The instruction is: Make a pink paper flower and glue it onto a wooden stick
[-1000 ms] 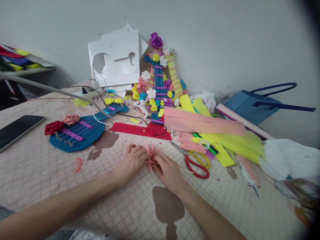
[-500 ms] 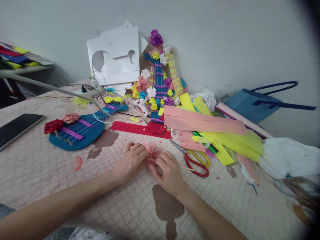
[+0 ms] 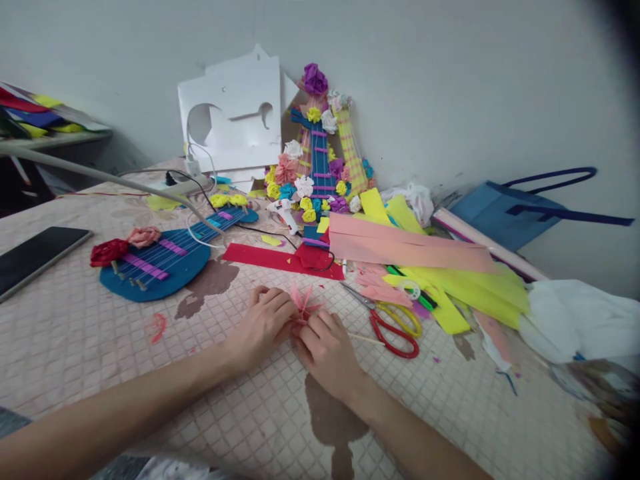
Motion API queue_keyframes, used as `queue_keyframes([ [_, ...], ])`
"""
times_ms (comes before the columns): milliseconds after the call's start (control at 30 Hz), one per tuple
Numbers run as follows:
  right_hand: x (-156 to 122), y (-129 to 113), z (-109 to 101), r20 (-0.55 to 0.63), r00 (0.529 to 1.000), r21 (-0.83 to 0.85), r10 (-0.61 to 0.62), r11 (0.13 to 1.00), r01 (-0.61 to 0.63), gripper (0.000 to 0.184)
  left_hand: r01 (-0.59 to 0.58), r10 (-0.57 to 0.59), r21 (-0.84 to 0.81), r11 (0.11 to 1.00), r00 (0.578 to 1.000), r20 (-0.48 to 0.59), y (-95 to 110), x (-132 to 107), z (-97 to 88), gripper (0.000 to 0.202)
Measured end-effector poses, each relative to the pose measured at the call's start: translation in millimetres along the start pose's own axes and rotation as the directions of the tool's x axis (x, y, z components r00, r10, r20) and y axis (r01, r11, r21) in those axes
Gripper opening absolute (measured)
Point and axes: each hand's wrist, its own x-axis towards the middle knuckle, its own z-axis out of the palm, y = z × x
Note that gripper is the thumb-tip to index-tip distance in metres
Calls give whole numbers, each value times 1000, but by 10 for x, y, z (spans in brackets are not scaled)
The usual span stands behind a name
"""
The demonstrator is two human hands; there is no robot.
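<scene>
Between my hands is a small pink crepe-paper flower (image 3: 303,300) with pointed petals standing up. My left hand (image 3: 267,323) pinches its left side, fingers bent and pressed together. From the right, my right hand (image 3: 327,350) grips the flower's lower part with curled fingers. The base of the flower is hidden behind my fingers. A thin pale stick (image 3: 367,339) shows just right of my right hand; its left end is out of sight behind the hand. Scissors with red and yellow handles (image 3: 395,333) lie beside that stick.
A blue paper guitar (image 3: 160,267) with paper roses lies at left, near a phone (image 3: 40,257). Behind my hands are a red strip (image 3: 260,255), pink paper (image 3: 405,241), yellow paper (image 3: 470,290) and a glue gun (image 3: 284,213). Flower-covered guitars (image 3: 320,160) lean against the wall.
My right hand has shifted slightly left and closed in on the flower's base. My left hand keeps nearly the same place and hold.
</scene>
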Motion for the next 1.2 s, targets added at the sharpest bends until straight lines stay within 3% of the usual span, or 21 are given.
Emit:
queue_keyframes([
  [100, 11, 6, -33, -9, 1000, 45, 0, 999, 0, 11, 11, -11, 5, 1000, 1000, 11, -8, 1, -5, 7],
  [233, 32, 70, -123, -80, 991, 157, 107, 983, -93, 8, 29, -29, 1, 1000, 1000, 10, -31, 2, -4, 5],
  [333, 45, 135, -147, -102, 982, 150, 157, 979, -141, 9, 32, -32, -4, 999, 999, 9, -38, 2, -6, 4],
  [500, 65, 167, -84, -46, 989, 103, 138, 986, -132, 2, 19, -19, -1, 1000, 1000, 6, -26, -1, -8, 8],
  [1200, 84, 161, -42, -8, 991, 80, 136, 988, -135, 7, 5, -7, 56, 998, 1000, 27, -33, -3, -12, 8],
])
